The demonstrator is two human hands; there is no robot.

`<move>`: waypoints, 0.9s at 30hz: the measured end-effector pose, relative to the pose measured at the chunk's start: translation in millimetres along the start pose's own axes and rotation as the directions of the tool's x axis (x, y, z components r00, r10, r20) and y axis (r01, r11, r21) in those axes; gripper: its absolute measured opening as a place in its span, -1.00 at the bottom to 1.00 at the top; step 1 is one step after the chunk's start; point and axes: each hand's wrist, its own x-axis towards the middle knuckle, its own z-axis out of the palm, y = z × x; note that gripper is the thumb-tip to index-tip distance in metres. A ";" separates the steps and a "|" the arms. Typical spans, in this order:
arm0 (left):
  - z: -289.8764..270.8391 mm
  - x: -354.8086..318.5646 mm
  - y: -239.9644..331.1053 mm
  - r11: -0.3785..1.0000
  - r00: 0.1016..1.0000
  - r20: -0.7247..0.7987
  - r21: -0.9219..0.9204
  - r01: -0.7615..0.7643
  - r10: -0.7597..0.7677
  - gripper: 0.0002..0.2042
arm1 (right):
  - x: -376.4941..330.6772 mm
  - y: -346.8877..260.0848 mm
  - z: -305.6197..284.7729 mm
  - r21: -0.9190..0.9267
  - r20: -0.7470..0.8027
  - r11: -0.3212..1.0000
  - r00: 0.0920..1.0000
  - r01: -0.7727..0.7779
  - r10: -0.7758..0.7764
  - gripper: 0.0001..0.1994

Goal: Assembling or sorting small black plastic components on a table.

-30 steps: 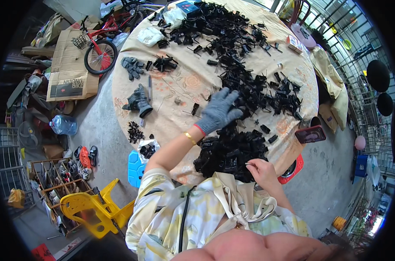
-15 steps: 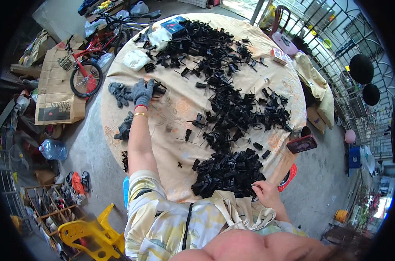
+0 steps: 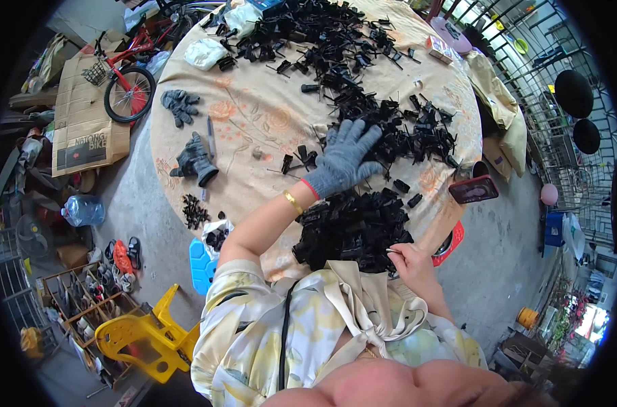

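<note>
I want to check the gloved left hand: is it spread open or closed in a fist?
Spread open. The left hand, in a grey glove, lies palm down with fingers fanned over the black plastic parts on the table.

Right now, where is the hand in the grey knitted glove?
In the head view the left hand in the grey knitted glove lies flat near the middle of the round cloth-covered table, on the scattered black plastic parts, just beyond the heap of black parts.
</note>
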 end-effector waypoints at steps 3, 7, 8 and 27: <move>-23.8 -24.0 26.8 0.956 0.963 0.058 -0.149 -0.254 0.264 -0.38 | -5.7 0.8 -3.9 0.013 -0.020 1.000 1.000 0.006 -0.006 -0.86; -53.4 -51.4 14.1 0.917 0.960 -0.208 -0.313 -0.248 0.189 -0.55 | -17.5 5.3 -11.9 0.044 -0.067 0.999 0.997 0.032 -0.029 -0.87; -41.6 -57.7 -11.4 0.880 0.933 -0.352 -0.419 -0.223 0.069 -0.60 | -17.5 6.1 -14.9 0.048 -0.075 0.997 0.996 0.052 -0.048 -0.87; -103.4 -109.0 -136.0 0.361 0.714 -0.429 0.649 0.670 -0.553 -0.62 | -30.5 46.7 -38.5 -0.039 -0.255 0.998 0.967 -0.040 0.029 -0.84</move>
